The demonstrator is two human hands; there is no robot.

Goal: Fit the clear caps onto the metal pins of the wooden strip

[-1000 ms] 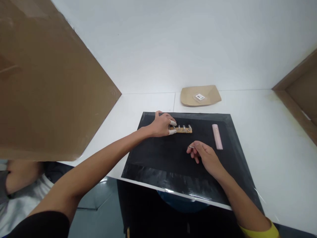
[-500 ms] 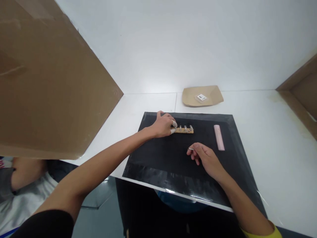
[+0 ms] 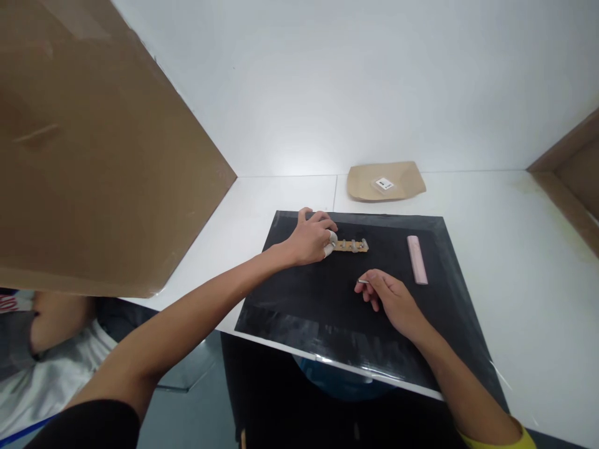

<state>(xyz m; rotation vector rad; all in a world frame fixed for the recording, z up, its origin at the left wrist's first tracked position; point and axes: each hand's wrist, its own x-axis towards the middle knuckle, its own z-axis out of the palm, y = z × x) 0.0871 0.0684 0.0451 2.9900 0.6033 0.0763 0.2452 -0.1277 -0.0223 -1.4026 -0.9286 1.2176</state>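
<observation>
On the black mat lies a narrow tan strip with several small clear and metallic pieces standing along it. My left hand, with white covers on thumb and index finger, pinches at the strip's left end; the exact piece between the fingertips is too small to make out. My right hand hovers over the mat below and right of the strip, its fingers closed on a small thin metallic object. A pink bar-shaped object lies to the right of the strip.
Behind the mat, a tan paper tray holds a small clear case with a white label. A large cardboard panel stands at the left, another cardboard piece at the right. Part of a seated person shows at lower left.
My left hand's other fingers have spread slightly to the right above the strip, while thumb and index stay at its left end. My right hand is nearly unchanged. The whole view has shifted slightly.
</observation>
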